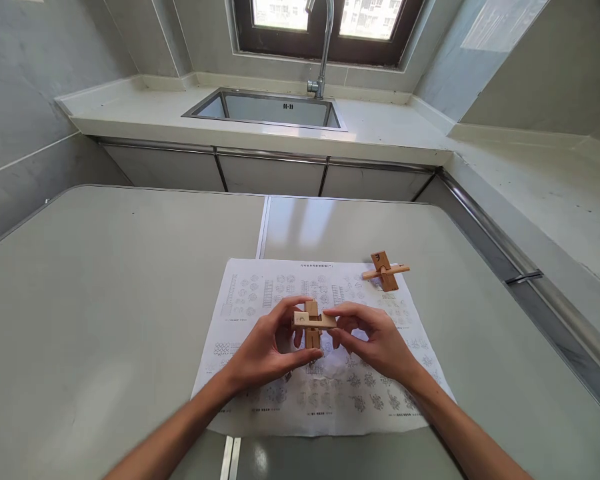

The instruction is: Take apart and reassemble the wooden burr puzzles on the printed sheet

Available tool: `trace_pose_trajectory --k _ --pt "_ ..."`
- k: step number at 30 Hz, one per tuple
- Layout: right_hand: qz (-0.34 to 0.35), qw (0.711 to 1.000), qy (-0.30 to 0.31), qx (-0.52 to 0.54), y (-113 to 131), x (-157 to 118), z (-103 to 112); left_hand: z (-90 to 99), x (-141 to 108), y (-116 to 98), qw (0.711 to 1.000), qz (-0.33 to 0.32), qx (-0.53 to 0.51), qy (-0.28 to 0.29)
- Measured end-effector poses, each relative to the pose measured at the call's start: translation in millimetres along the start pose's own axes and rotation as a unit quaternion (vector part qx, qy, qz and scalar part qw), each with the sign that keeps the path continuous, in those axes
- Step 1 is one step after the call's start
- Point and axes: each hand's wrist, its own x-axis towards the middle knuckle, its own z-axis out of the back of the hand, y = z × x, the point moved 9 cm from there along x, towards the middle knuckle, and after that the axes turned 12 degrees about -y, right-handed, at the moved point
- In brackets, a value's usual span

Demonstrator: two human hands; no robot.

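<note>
Between my two hands are notched wooden puzzle pieces, fitted crosswise above a printed sheet [240, 287]. My left hand [275, 343] is closed round the upright wooden piece [311, 340], with its thumb at the lower end and fingers at the upper end. My right hand [370, 337] pinches the right end of the crosswise notched wooden piece [303, 320], which bears a dark mark at its left. At the sheet's upper right edge lie two more wooden pieces [389, 280], crossed through each other. Part of the held pieces is hidden behind my fingers.
The sheet, printed with rows of small diagrams, lies on a pale table [105, 300] with a metal seam down its middle. Beyond the table runs a white counter [380, 117] with a steel sink [260, 107] and a tall faucet [325, 53] under a window.
</note>
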Motion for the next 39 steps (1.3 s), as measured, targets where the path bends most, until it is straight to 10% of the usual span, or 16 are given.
trace_pose_trajectory --k 39 --pt "0.044 0.997 -0.031 -0.061 4.0 2.2 1.6 -2.4 -2.2 2.6 0.999 0.034 -0.028 0.007"
